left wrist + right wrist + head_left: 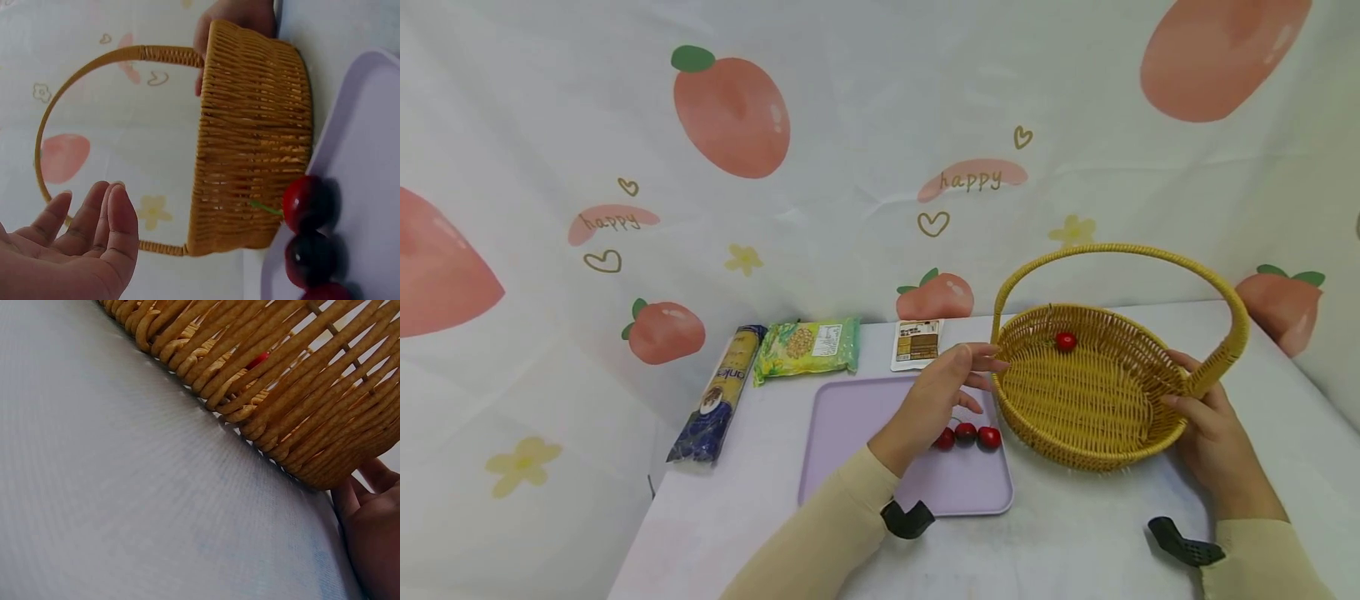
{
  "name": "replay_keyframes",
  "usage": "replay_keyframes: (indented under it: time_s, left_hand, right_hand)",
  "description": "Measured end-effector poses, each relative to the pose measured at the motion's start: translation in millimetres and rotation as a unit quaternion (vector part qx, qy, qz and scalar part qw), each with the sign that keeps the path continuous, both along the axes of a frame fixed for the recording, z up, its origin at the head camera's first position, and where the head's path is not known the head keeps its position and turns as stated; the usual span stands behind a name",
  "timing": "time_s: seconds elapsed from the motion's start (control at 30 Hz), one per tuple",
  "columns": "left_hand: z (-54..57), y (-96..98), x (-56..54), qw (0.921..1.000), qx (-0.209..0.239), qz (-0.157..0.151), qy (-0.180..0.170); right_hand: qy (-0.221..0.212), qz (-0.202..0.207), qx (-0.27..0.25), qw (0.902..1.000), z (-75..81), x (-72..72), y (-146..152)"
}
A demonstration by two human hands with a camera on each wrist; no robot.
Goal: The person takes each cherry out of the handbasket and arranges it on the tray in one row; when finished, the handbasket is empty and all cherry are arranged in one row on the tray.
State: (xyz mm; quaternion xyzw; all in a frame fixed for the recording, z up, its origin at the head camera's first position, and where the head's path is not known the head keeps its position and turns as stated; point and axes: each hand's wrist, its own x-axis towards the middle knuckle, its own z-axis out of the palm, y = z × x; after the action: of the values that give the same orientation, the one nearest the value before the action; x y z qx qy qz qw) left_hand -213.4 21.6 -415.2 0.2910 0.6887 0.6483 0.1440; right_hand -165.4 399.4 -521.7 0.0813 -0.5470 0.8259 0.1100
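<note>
A yellow wicker basket (1075,404) with a tall arched handle stands at the right of the table. One red cherry (1065,341) lies inside it, near the far wall. My right hand (1213,442) grips the basket's right rim beside the foot of the handle, the thumb over the inside. At the basket's left side is my left hand (928,404), its fingers loosely extended; the left wrist view shows it holding nothing, apart from the wicker wall. Beneath this hand, dark red cherries (988,438) sit in a row along the tray's right part, partly covered by it.
The cherries' lilac tray (842,417) lies left of the basket. Behind it are a green and yellow packet (808,348) and a small white and brown pouch (917,343). A long blue and gold bag (718,396) lies at the table's left edge. A fruit-printed cloth hangs behind.
</note>
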Motion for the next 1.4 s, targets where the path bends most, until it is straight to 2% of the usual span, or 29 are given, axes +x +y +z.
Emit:
replay_keyframes:
  time_s: [0.3, 0.6, 0.8, 0.9, 0.97, 1.13, 1.4]
  left_hand:
    - [5.3, 46.0, -21.8, 0.9998, -0.006, -0.017, -0.008]
    - [9.3, 88.2, -45.8, 0.9987, -0.047, -0.006, -0.017]
    - [12.6, 111.6, -60.9, 0.9975, -0.054, -0.013, -0.043]
    - [12.0, 121.3, -68.0, 0.9970, -0.057, -0.005, -0.053]
    - [9.3, 126.7, -72.6, 0.9963, -0.056, 0.002, -0.066]
    - [-2.0, 137.9, -80.6, 0.9910, -0.040, 0.023, -0.125]
    - [-27.6, 147.1, -82.5, 0.9821, -0.006, 0.036, -0.185]
  right_hand:
    - [-0.004, 0.006, 0.001, 1.0000, -0.9, 0.0, 3.4]
    - [-0.012, -0.008, 0.012, 0.9998, 0.4, -1.0, 2.2]
    - [-0.020, -0.013, 0.021, 0.9995, 1.5, -2.1, -1.4]
    - [-0.016, -0.011, 0.020, 0.9996, 1.9, -2.8, -2.5]
    - [-0.016, -0.012, 0.022, 0.9996, 1.9, -3.0, -2.9]
    - [-0.021, -0.017, 0.032, 0.9992, -0.1, -1.0, -3.0]
    - [-0.003, -0.016, 0.018, 0.9997, -2.8, 1.3, -1.7]
